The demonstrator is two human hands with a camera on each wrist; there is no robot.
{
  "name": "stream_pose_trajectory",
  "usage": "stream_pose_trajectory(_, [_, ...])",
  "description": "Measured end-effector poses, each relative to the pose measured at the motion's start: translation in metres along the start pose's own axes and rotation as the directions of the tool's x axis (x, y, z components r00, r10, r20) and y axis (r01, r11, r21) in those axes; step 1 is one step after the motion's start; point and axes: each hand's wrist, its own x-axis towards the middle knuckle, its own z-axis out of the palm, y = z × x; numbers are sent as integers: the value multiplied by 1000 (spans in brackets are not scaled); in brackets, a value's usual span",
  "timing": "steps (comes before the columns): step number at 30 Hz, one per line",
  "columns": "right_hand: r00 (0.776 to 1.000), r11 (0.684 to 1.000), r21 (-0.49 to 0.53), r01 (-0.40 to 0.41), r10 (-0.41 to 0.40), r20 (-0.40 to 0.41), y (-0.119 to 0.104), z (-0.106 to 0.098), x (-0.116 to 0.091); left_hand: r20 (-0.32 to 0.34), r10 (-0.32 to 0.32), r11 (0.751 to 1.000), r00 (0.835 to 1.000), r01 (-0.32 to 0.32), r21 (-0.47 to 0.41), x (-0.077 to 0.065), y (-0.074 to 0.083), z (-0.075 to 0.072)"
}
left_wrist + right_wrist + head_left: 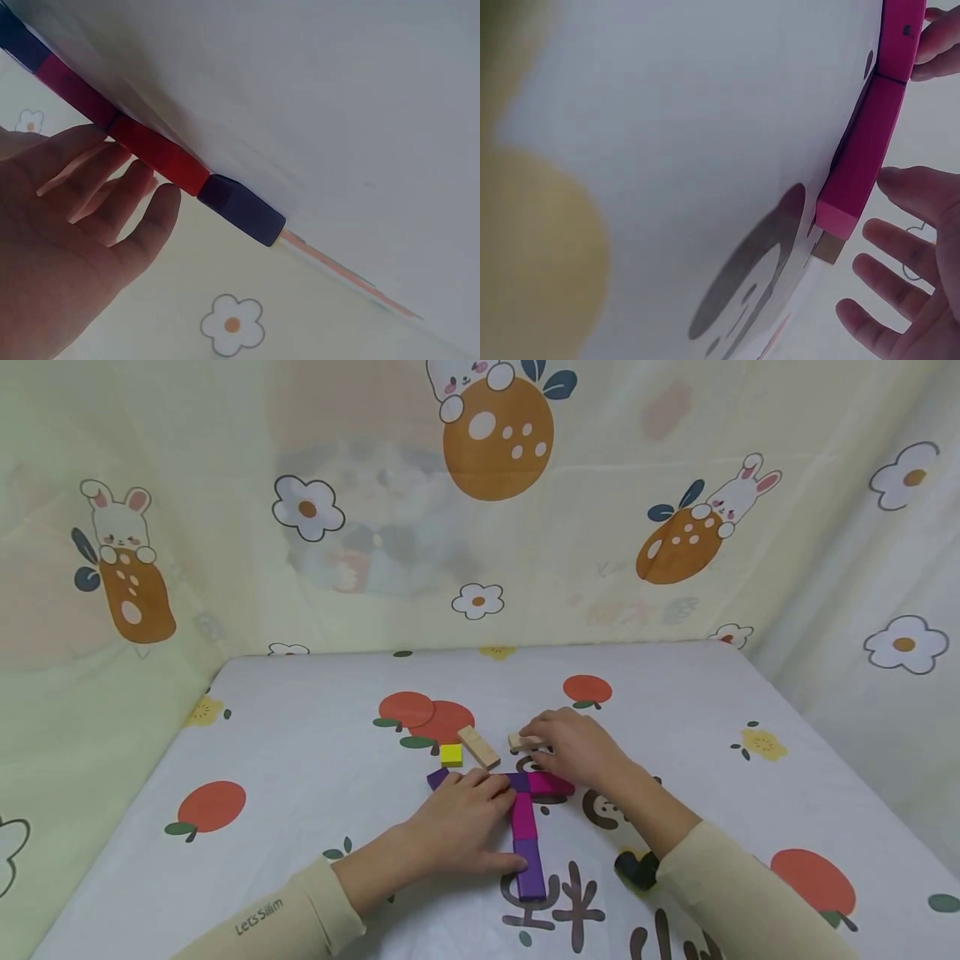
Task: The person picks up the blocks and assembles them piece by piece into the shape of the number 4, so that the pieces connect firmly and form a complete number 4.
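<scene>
My left hand lies over a T-shaped layout of painted wooden blocks. Its fingertips touch the crossbar row, where a red block and a dark purple end block show in the left wrist view. The thumb rests by a purple block at the stem's near end, with a magenta block above it. Another magenta block forms the crossbar's right end. My right hand, fingers spread, is right at a plain wooden block behind the row and partly covers it.
A second plain wooden block and a yellow block lie just behind the crossbar. A dark object is by the right sleeve. The table has a printed white cloth, with patterned curtains around it.
</scene>
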Motion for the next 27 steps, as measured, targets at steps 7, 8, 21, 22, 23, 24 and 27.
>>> stream_pose_trajectory(7, [1000,1000,-22,-21,22,22,2,0,6,-20,5,1000,1000,-4,13,-1,-1,2])
stream_pose_trajectory(8, [999,1000,-20,-22,22,24,2,0,7,-20,4,1000,1000,-4,12,0,-1,2])
stream_pose_trajectory(21, [998,999,-32,-20,22,59,2,3,15,-12,8,1000,1000,-7,14,-1,0,2])
stream_pose_trajectory(22, [998,999,-34,-21,23,62,3,3,16,-14,9,1000,1000,-9,15,-1,0,2])
stream_pose_trajectory(23, [998,999,-36,-22,25,65,3,3,16,-16,10,1000,1000,-10,15,-1,0,2])
stream_pose_trajectory(24, [997,999,-38,-23,26,69,3,3,16,-17,11,1000,1000,-11,16,-1,0,2])
stream_pose_trajectory(27, [996,999,-42,-27,31,78,3,3,17,-18,13,1000,1000,-13,16,-1,1,2])
